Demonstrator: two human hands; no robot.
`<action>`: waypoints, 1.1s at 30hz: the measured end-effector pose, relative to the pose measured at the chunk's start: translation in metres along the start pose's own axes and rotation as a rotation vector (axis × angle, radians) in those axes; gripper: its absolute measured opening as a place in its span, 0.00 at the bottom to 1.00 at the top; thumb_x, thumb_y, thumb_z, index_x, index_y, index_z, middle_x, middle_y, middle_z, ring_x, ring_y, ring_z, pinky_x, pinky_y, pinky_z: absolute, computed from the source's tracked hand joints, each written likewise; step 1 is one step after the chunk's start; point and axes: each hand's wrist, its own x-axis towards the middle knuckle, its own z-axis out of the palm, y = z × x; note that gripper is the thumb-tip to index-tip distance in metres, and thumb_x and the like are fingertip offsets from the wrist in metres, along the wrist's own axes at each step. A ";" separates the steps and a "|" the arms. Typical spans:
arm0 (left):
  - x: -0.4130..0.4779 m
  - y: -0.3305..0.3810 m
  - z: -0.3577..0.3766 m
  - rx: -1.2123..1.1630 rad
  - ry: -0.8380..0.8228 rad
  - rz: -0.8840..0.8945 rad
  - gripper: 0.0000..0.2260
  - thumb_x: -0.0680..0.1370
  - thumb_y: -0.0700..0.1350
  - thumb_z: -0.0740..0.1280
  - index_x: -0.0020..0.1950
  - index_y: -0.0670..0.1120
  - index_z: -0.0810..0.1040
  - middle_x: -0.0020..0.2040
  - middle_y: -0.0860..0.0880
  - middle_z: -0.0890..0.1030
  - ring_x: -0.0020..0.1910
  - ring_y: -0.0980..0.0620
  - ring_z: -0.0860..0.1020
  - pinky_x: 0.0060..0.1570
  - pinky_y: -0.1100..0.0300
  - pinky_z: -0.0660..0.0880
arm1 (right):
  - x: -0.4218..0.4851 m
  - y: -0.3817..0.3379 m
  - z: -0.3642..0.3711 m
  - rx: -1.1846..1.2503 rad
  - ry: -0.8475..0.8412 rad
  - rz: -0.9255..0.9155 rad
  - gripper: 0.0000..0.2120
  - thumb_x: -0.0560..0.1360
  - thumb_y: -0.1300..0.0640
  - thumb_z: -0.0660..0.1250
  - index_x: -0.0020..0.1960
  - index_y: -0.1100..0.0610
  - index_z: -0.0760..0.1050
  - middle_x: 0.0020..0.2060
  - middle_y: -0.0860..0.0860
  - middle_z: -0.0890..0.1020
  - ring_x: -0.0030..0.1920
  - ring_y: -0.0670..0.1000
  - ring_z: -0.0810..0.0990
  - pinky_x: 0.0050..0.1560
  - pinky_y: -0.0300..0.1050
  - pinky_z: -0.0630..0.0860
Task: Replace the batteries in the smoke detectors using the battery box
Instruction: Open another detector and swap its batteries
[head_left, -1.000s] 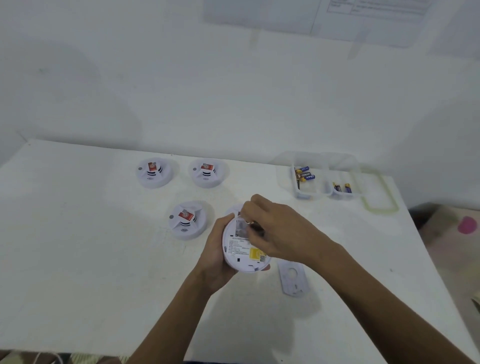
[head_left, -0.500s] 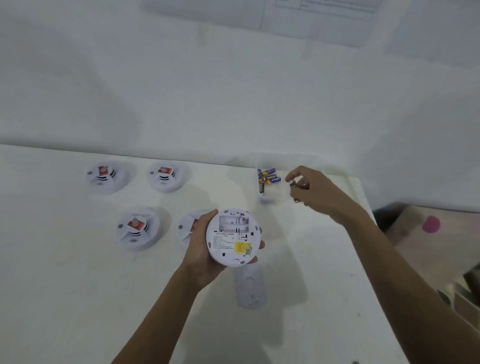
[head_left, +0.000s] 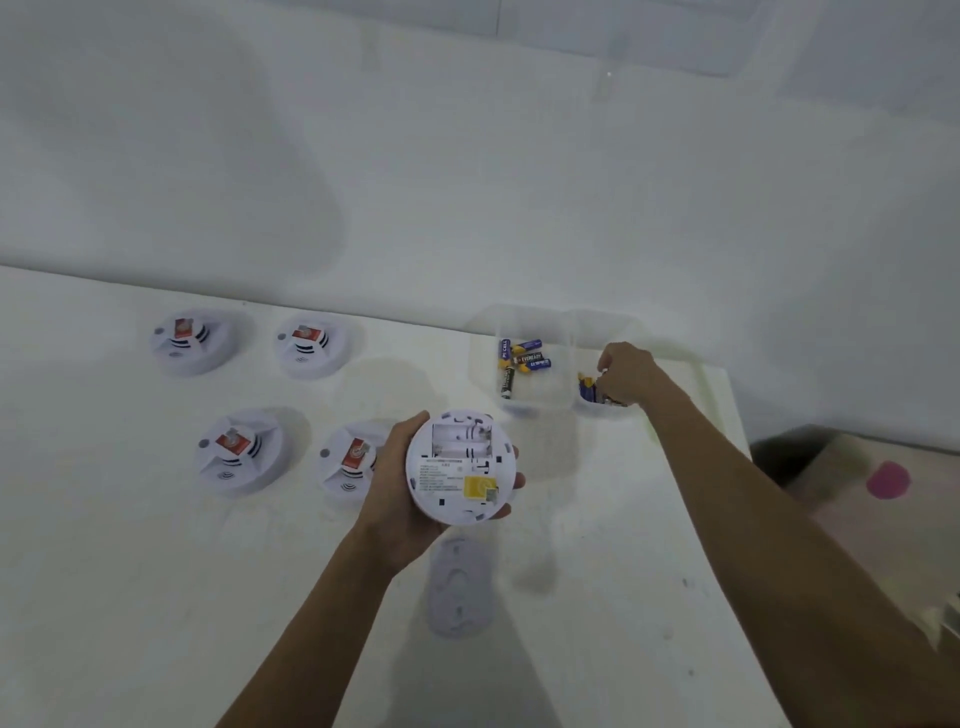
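My left hand (head_left: 392, 493) grips a round white smoke detector (head_left: 462, 470) above the table, back side up, its battery bay showing bare slots. My right hand (head_left: 626, 376) reaches into the right compartment of the clear battery box (head_left: 535, 322), fingers curled and pinching a battery among the blue-and-yellow batteries (head_left: 587, 387) there. The left compartment holds several loose batteries (head_left: 519, 364). The detector's white mounting plate (head_left: 460, 592) lies flat on the table below my left hand.
Several more detectors sit face up to the left, two at the back (head_left: 189, 340) (head_left: 309, 343) and two nearer (head_left: 236, 449) (head_left: 345, 462). The white table (head_left: 156, 571) ends just right of the box. Beyond it is a cardboard box (head_left: 888, 480) on the floor.
My right hand left the detector's back carrying a battery and moved right and away into the box's right compartment. The detector's bay now shows open. The view shifted right.
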 end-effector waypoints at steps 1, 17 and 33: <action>0.001 0.000 0.000 0.002 0.000 0.004 0.28 0.65 0.61 0.69 0.58 0.45 0.81 0.56 0.38 0.81 0.53 0.36 0.80 0.52 0.45 0.78 | 0.001 0.001 0.002 -0.036 -0.011 -0.001 0.15 0.74 0.65 0.63 0.60 0.68 0.73 0.58 0.64 0.78 0.57 0.61 0.77 0.54 0.52 0.76; 0.007 -0.002 -0.012 -0.001 -0.007 0.022 0.31 0.63 0.61 0.73 0.61 0.46 0.79 0.58 0.39 0.80 0.55 0.36 0.79 0.52 0.44 0.77 | 0.012 -0.022 0.001 -0.188 0.375 -0.383 0.08 0.76 0.64 0.60 0.54 0.62 0.74 0.47 0.59 0.77 0.48 0.59 0.75 0.41 0.46 0.70; 0.002 0.000 -0.029 -0.048 0.000 0.043 0.30 0.63 0.61 0.73 0.61 0.46 0.79 0.59 0.39 0.79 0.56 0.36 0.78 0.52 0.43 0.77 | 0.038 -0.049 0.045 -0.778 0.196 -0.581 0.10 0.74 0.56 0.64 0.55 0.56 0.74 0.51 0.53 0.78 0.54 0.57 0.73 0.52 0.48 0.67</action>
